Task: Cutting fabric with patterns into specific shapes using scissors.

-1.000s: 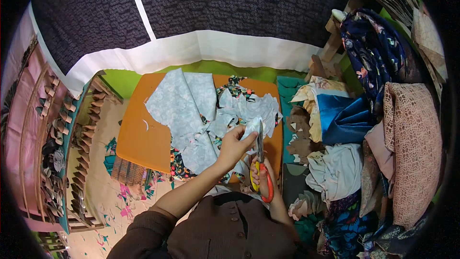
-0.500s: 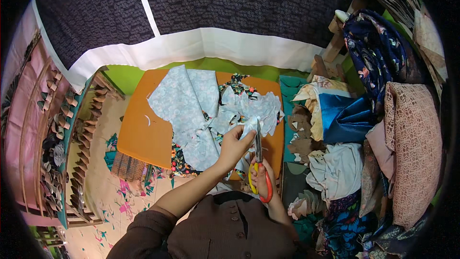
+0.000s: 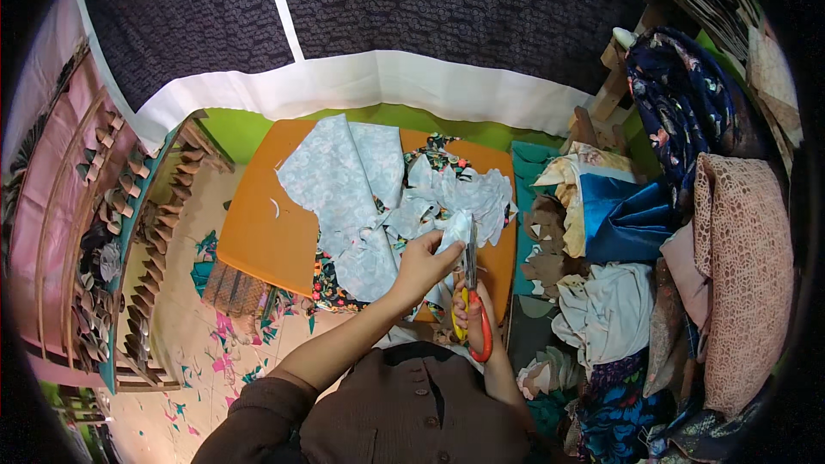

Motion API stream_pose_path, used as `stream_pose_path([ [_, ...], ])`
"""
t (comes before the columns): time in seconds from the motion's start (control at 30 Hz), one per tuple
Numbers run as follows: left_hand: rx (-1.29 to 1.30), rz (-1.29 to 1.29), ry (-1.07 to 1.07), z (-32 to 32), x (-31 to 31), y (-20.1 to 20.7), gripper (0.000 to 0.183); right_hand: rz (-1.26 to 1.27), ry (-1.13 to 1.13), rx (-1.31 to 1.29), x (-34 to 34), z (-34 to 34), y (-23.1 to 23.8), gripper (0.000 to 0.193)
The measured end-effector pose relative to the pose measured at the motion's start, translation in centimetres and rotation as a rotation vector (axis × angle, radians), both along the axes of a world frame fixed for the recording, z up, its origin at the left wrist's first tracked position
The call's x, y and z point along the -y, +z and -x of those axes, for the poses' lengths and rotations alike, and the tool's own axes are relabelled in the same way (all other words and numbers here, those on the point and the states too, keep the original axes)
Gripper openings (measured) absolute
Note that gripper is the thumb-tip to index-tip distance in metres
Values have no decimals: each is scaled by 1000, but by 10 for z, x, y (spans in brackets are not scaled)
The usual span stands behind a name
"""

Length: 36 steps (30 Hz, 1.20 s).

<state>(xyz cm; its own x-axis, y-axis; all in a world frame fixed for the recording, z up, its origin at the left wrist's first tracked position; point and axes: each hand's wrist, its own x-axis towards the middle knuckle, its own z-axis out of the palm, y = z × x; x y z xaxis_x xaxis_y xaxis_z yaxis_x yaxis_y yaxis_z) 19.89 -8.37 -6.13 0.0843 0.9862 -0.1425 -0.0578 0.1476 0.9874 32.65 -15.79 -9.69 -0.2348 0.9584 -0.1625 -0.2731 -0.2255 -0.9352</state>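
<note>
My left hand (image 3: 425, 265) pinches a small pale piece of fabric (image 3: 458, 227) between thumb and fingers, over the right part of the orange table (image 3: 258, 245). Just to its right, my right hand (image 3: 473, 308) is wrapped round the scissors (image 3: 470, 268), which have one red and one yellow handle loop. Their blades point away from me, along the right edge of the piece. Beyond my hands lies a large folded pale cloth (image 3: 331, 176) with its printed side partly turned under. Crumpled cut pieces (image 3: 485, 198) are heaped beside it, some showing a dark floral print.
Wooden racks of shoe lasts (image 3: 150, 266) stand at the left. On the right are stacked fabrics, among them shiny blue cloth (image 3: 623, 215), a white crumpled cloth (image 3: 606, 314) and a pink patterned roll (image 3: 739, 283). Coloured scraps (image 3: 225, 326) litter the floor. A dark curtain (image 3: 430, 9) hangs behind the table.
The whole view has shifted slightly to the left, so everything sits a little further right. Both hands keep their holds on the fabric piece and the scissors.
</note>
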Motion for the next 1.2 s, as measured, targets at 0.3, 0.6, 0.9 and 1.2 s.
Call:
stream_pose_path([
  [0.3, 21, -52, -8, -4, -2, -4, 16, 217, 14, -279, -4, -8, -2, 56],
  [0.6, 184, 66, -40, -4, -4, 10, 13, -4, -3, -16, 1, -10, 14, 52],
  [0.9, 125, 67, 24, -18, -6, 19, 17, -93, -48, 26, 3, -9, -1, 57],
  [1.2, 105, 139, -1, -14, -7, 15, 16, 37, 5, -4, 3, -14, 4, 58],
])
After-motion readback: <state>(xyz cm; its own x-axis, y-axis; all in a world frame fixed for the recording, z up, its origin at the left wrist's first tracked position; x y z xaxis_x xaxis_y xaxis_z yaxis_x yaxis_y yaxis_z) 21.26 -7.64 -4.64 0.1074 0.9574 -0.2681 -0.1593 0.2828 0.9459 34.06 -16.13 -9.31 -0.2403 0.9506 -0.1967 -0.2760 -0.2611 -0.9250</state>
